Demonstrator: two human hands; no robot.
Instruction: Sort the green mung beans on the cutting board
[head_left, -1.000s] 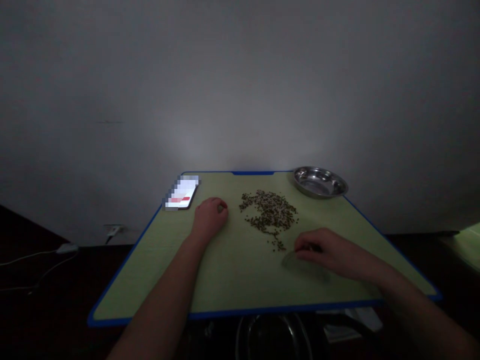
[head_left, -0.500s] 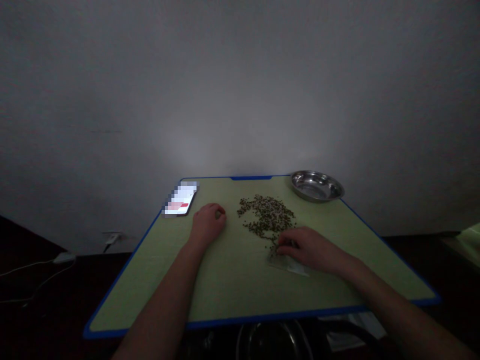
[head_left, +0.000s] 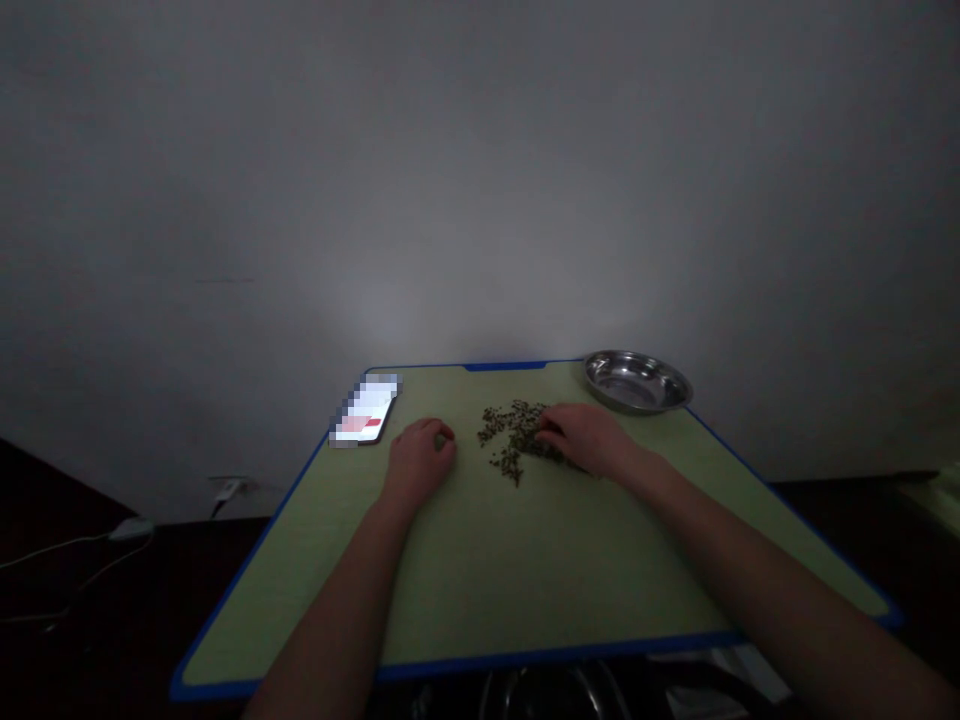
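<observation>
A scattered pile of small dark grains or seeds [head_left: 517, 440] lies mid-table; their kind is too small to tell. Over its right part is my right hand [head_left: 589, 438], palm down, thumb and fingers brought together among the grains. What its fingertips hold, if anything, is hidden, and the hand covers part of the pile. To the left of the grains and apart from them, my left hand [head_left: 420, 462] rests on the table with its fingers curled in. A small gap shows between thumb and forefinger; the inside of that hand is out of sight.
The light green table [head_left: 465, 580] has a blue rim. A shiny metal bowl [head_left: 637, 382] stands at the back right corner, and a lit phone [head_left: 366, 412] lies at the left edge. Behind is a grey wall [head_left: 480, 200]. A charger with cables [head_left: 131, 528] is at lower left.
My right hand has moved away from me onto the pile. The small clear plastic bag that lay beneath it no longer shows. My left hand stays in place; the view has shifted slightly.
</observation>
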